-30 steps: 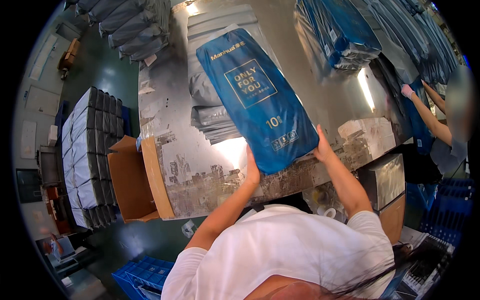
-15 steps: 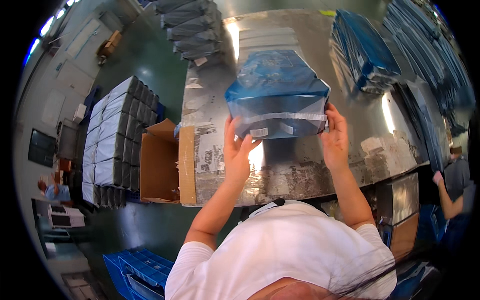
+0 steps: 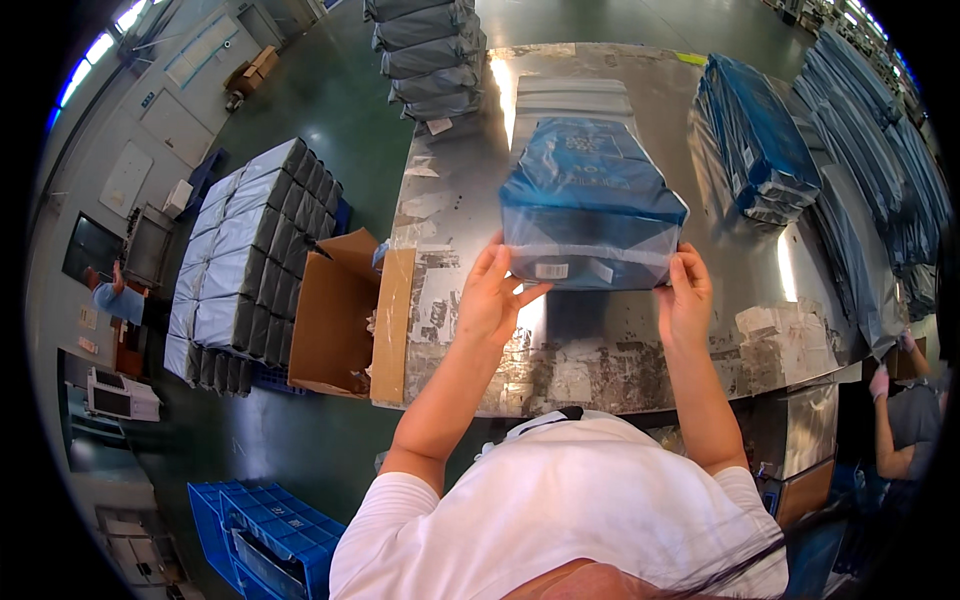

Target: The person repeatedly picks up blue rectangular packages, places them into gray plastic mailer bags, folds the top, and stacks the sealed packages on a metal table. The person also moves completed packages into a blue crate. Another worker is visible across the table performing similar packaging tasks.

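A bulky blue plastic-wrapped package point(image 3: 590, 225) with pale print on top lies in front of me on the metal table point(image 3: 465, 200). Its near end is a see-through bag end with a whitish strip across it and two small white labels. At the near left corner, my left hand point(image 3: 490, 300) is closed on the bag's edge, thumb stretched under the labels. My right hand point(image 3: 686, 300) pinches the near right corner between thumb and fingers. Just behind the package lies a stack of flat grey-white sheets or bags point(image 3: 575, 97), partly hidden by it.
Another blue package point(image 3: 762, 140) and long piles of wrapped bundles point(image 3: 865, 150) lie on the right. Grey bundles point(image 3: 430, 60) are stacked at the table's far left. An open cardboard box point(image 3: 335, 315), a bundle stack point(image 3: 245, 250) and blue crates point(image 3: 270, 535) stand left. A co-worker's gloved hand point(image 3: 880, 383) shows right.
My right fingers, spread beside the package before, now pinch its corner. My left hand has closed on the left corner. The whole view has shifted, so the surroundings sit farther right and lower.
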### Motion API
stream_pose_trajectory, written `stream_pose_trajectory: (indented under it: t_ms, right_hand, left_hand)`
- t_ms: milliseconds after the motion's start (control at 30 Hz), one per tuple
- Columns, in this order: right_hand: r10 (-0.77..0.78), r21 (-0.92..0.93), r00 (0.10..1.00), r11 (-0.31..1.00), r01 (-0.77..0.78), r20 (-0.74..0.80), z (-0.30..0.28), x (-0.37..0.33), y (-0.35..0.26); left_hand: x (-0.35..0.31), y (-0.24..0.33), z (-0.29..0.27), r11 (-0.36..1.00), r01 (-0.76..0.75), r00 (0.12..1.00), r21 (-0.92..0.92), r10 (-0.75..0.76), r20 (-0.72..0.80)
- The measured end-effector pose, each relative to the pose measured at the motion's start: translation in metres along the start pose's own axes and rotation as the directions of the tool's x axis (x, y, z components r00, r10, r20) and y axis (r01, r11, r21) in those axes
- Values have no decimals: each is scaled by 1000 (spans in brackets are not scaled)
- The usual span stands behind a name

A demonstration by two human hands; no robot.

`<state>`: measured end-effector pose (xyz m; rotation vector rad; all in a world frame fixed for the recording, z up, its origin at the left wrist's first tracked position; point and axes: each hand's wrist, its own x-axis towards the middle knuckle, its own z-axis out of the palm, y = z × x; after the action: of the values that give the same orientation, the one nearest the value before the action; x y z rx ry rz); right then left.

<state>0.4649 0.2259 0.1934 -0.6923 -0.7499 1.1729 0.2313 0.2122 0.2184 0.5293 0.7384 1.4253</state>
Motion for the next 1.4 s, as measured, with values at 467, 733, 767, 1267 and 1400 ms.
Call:
stream_pose_trajectory:
  t_ms: [467,733,767,1267,1400]
  right_hand:
    - [52,-23,998,998,-52,27,4,-9,1]
    - [31,10,998,999,-31,48,9,-11,0]
    - [25,3,998,1000,-25,58,7,-12,0]
    - [92,15,996,996,-92,13,2,-18,2]
    - [237,-47,971,970,-238,-13,-27,-19,24]
  left_hand:
    - [11,-10,-15,930,-114,979,350,165,-119]
    - [17,-14,-25,705,-330,891,628,452,-39]
    - [17,-10,-29,555,-359,860,751,509,35]
    - [21,-7,-12,798,-304,934,521,358,-4]
    - [26,-7,-21,792,-333,916,512,401,-24]
